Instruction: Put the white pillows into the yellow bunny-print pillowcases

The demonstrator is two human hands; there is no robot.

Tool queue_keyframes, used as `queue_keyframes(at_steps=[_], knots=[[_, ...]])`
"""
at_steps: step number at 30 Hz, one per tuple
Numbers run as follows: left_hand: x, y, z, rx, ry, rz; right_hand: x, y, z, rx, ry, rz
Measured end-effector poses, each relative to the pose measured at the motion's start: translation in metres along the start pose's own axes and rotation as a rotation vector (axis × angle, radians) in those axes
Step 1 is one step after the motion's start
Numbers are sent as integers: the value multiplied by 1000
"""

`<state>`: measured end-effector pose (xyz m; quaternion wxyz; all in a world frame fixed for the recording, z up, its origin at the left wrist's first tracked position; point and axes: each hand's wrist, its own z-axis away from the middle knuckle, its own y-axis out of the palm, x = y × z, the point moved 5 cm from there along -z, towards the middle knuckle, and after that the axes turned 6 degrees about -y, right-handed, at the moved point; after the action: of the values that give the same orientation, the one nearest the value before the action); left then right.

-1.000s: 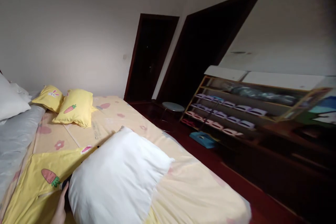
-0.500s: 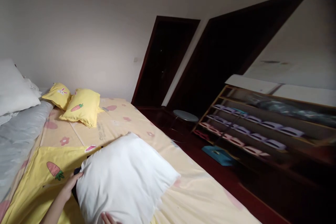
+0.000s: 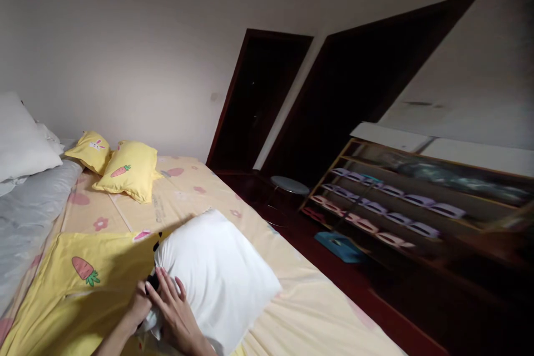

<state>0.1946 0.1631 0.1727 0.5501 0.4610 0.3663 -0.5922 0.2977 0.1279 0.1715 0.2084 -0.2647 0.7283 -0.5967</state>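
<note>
A plump white pillow insert (image 3: 221, 278) lies slanted on the bed. Along its left edge, my left hand (image 3: 139, 303) is closed on a bit of black cloth (image 3: 152, 282); whether this belongs to a cover I cannot tell. My right hand (image 3: 177, 311) rests on the pillow's near left side, its fingers stretched out and close to the left fingertips. Beside and partly under the pillow is a flat yellow pillowcase (image 3: 112, 258) with a printed carrot. The pillow's near corner is partly hidden by my hands.
Two yellow cushions (image 3: 129, 169) sit farther up the flowered sheet (image 3: 175, 197). Grey bedding (image 3: 33, 222) and a white pillow (image 3: 25, 142) lie at left. Beyond the bed are a round stool (image 3: 290, 184), a blue dustpan (image 3: 340, 247) and a slipper rack (image 3: 375, 200).
My right hand has come up from the pillow's near side to its left edge, beside my left hand. The left hand and the pillow's left edge have shifted right.
</note>
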Motion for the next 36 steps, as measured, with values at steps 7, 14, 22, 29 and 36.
queue_keyframes(at_steps=[7,14,22,29,36], knots=[[17,-31,25,-4,-127,60,5,-1,-8,-7,-54,-94],[15,-45,35,310,19,452,-15,-35,-11,-259,-47,-80],[21,-67,33,209,118,280,-129,-224,-10,-611,177,85],[-77,8,53,138,384,-63,-129,-363,18,-816,214,335],[-180,55,70,277,391,-153,15,-403,38,-1056,-37,291]])
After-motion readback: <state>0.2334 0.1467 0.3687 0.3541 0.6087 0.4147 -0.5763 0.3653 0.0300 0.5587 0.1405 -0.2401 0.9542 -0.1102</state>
